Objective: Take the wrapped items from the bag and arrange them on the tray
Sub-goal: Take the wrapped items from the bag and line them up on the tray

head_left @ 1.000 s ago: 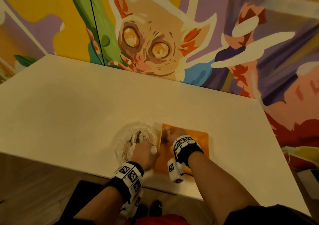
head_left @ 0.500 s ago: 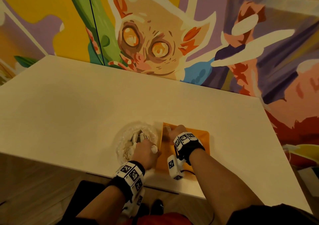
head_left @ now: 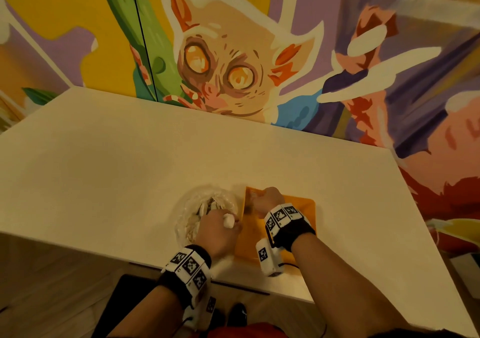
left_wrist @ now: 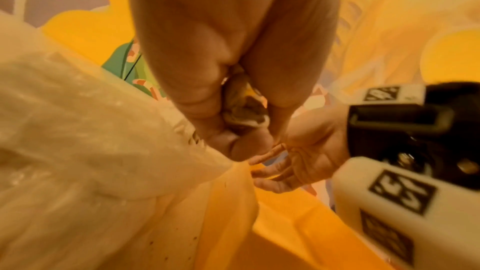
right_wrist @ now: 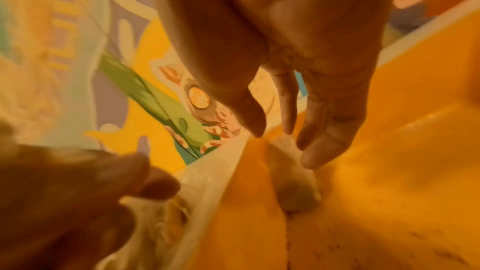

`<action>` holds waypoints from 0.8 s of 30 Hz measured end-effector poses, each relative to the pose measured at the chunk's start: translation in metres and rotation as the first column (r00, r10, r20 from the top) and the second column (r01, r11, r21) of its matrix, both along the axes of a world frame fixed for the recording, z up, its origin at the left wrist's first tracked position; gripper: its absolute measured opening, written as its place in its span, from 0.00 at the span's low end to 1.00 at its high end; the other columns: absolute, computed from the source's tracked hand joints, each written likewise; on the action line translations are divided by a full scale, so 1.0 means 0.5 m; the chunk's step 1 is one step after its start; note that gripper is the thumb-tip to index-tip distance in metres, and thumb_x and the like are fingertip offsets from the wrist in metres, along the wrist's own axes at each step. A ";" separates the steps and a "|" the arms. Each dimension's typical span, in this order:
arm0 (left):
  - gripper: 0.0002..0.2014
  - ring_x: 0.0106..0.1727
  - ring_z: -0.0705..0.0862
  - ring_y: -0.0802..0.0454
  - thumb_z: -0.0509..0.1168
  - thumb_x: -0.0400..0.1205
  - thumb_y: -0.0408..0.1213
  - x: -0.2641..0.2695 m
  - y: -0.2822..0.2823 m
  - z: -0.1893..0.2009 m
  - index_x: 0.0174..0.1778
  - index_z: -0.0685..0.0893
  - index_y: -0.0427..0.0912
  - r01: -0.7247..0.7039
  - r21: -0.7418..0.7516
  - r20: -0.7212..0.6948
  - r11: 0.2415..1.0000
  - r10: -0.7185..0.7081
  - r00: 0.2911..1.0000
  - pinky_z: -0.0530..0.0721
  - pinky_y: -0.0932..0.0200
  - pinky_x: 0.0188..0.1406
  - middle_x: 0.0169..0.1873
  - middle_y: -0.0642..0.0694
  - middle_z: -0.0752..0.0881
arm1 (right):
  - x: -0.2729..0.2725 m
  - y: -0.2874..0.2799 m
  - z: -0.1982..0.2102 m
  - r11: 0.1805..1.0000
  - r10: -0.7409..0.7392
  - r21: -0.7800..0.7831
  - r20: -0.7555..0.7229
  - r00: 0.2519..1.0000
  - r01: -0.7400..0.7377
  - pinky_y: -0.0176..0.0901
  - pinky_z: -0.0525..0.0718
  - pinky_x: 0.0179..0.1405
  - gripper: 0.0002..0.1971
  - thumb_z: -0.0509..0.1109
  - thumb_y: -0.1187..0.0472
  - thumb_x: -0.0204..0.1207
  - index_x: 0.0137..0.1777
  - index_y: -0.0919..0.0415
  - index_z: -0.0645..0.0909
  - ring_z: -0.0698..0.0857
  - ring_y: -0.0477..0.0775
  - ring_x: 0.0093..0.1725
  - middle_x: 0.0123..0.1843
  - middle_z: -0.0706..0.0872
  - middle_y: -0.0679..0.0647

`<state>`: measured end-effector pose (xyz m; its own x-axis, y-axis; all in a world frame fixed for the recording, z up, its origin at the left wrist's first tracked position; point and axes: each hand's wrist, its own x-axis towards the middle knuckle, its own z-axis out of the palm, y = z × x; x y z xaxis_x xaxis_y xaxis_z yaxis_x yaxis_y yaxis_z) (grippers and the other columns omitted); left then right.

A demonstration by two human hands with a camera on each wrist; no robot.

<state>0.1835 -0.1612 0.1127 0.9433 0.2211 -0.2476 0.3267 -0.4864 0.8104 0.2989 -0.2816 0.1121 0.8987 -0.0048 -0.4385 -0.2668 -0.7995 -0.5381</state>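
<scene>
One wrapped item [right_wrist: 296, 190] is seen lying in the far left corner of the orange tray [head_left: 306, 208], directly under the right hand [head_left: 265, 198], whose fingers are relaxed and spread above it. A second wrapped item [head_left: 228, 219] is pinched in the curled left hand [head_left: 217, 230], held at the open bag [head_left: 192, 208] on the counter [head_left: 130, 169]. More items are judged to remain inside. The placed item's long axis cannot be told through the blur.
</scene>
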 end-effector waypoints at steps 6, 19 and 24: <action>0.05 0.34 0.87 0.42 0.71 0.78 0.28 -0.004 0.022 0.044 0.49 0.85 0.39 -0.133 -0.469 0.016 0.873 0.159 0.987 0.87 0.37 0.40 0.34 0.37 0.89 | -0.059 0.000 0.060 0.880 0.183 0.433 0.069 0.981 -0.195 0.44 0.86 0.33 0.05 0.69 0.57 0.81 0.45 0.53 0.84 0.87 0.53 0.35 0.42 0.88 0.53; 0.16 0.42 0.90 0.41 0.66 0.79 0.19 -0.017 0.034 0.050 0.58 0.81 0.40 -0.006 -0.527 0.079 0.850 0.056 0.995 0.89 0.47 0.42 0.45 0.35 0.89 | -0.111 0.007 0.041 0.805 0.218 0.496 0.260 0.941 -0.324 0.32 0.83 0.45 0.04 0.77 0.57 0.75 0.44 0.56 0.89 0.87 0.46 0.45 0.43 0.90 0.54; 0.07 0.38 0.87 0.39 0.65 0.81 0.23 -0.013 0.040 0.038 0.50 0.83 0.37 -0.042 -0.489 0.056 0.871 0.079 0.995 0.88 0.45 0.40 0.39 0.36 0.88 | -0.105 0.005 0.035 0.778 0.045 0.601 0.239 0.970 -0.184 0.37 0.78 0.36 0.04 0.74 0.58 0.77 0.41 0.51 0.84 0.83 0.47 0.38 0.39 0.86 0.49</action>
